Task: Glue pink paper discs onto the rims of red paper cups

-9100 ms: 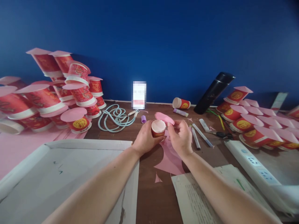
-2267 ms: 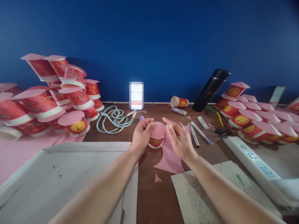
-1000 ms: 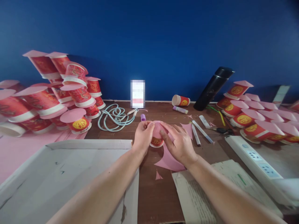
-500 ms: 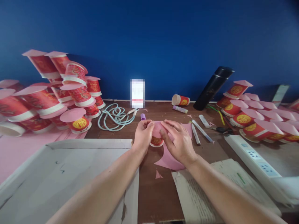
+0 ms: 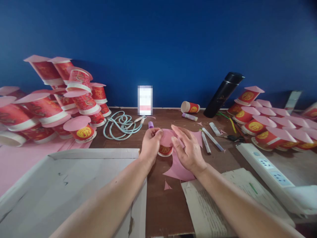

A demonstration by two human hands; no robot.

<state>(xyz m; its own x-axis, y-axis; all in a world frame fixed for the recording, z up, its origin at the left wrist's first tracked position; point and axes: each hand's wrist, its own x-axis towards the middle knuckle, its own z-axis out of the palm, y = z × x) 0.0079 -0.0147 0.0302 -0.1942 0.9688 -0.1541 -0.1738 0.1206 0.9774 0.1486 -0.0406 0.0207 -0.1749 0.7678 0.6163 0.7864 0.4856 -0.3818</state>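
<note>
An upside-down red paper cup (image 5: 165,150) with gold print stands on the brown table before me, a pink paper disc (image 5: 166,137) lying over its top. My left hand (image 5: 150,142) is closed at the disc's left edge, the thumb on top and the fingers curled beside it. On the other side my right hand (image 5: 189,150) is open, its fingers spread and slightly apart from the disc. Beneath the right hand lies a cut sheet of pink paper (image 5: 177,169), partly hidden by it.
Cups with pink discs (image 5: 83,129) are stacked at left; more (image 5: 255,126) stand at right. Around lie a coiled cable (image 5: 121,127), a lit phone (image 5: 145,99), glue stick (image 5: 189,117), markers (image 5: 212,139), black flask (image 5: 224,94), power strip (image 5: 269,172), cardboard box lid (image 5: 99,185) and printed papers (image 5: 210,201).
My right hand has drawn back from the disc, and its fingers have lifted and spread. More of the disc's top now shows. The left hand stays at its edge.
</note>
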